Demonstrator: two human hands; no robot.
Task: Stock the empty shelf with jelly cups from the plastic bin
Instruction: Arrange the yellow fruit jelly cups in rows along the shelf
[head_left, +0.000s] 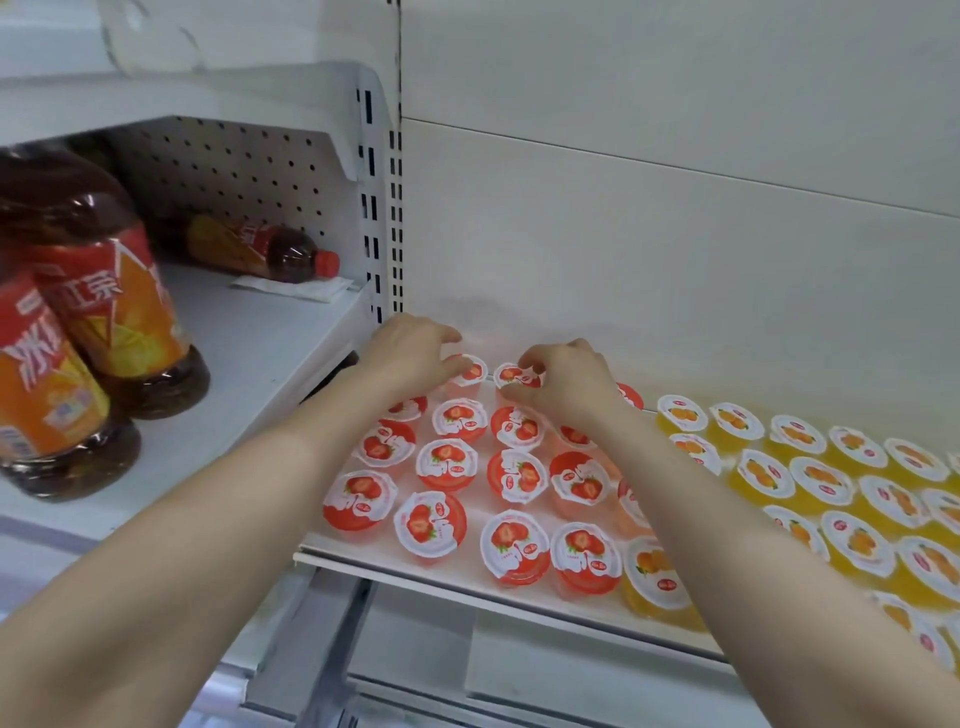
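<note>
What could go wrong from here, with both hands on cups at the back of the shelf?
The left hand and right hand reach over the packed strawberry cups; pulling back low could topple some. The front orange cup sits at the shelf edge, under the right forearm, and could be swept off.

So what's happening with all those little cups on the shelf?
A person is filling a store shelf with jelly cups. The left hand grips the corner strawberry cup in the back row, and the right hand pinches the next strawberry cup beside it. Red strawberry cups sit in rows on the shelf's left part, and orange cups fill the right part. Big tea bottles stand on the neighbouring shelf to the left.
</note>
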